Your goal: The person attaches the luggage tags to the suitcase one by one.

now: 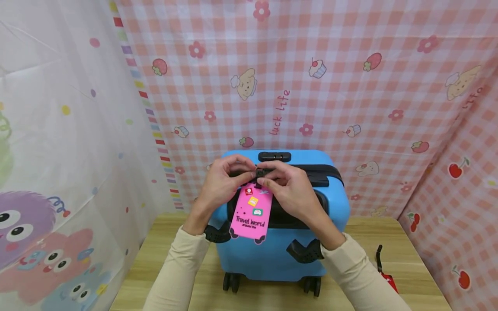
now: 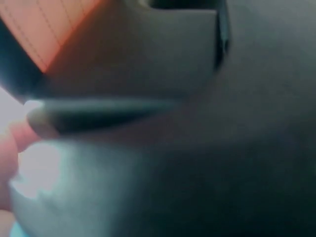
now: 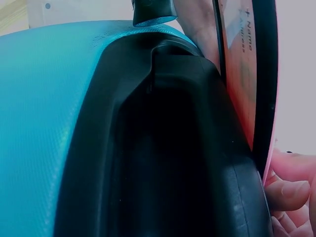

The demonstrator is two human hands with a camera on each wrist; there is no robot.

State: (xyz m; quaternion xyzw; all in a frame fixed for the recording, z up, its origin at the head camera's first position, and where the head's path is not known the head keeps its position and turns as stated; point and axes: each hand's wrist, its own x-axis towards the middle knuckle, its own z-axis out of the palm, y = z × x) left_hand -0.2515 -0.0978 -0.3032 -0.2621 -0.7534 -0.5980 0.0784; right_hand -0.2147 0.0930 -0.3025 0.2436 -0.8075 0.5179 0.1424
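Observation:
A pink luggage tag point(image 1: 250, 216) printed "Travel World" hangs in front of the top of a blue suitcase point(image 1: 272, 255). At its upper end, my left hand point(image 1: 223, 181) and my right hand point(image 1: 293, 190) pinch the black strap point(image 1: 260, 173) between thumbs and fingertips, close together. The suitcase's black handle point(image 3: 217, 128) lies just behind the tag. In the right wrist view the tag's back point(image 3: 237, 59) shows a name and address card, with fingers point(image 3: 291, 192) beside its edge. The left wrist view is blurred; fingers point(image 2: 12, 153) touch a dark edge at its left.
A red tag point(image 1: 390, 281) with a black strap lies on the wooden table point(image 1: 412, 268), partly behind my right sleeve. Black wrist mounts point(image 1: 305, 251) sit by both cuffs. Wheels point(image 1: 232, 281) show under the suitcase. Pink checked cloth point(image 1: 292, 108) hangs behind it.

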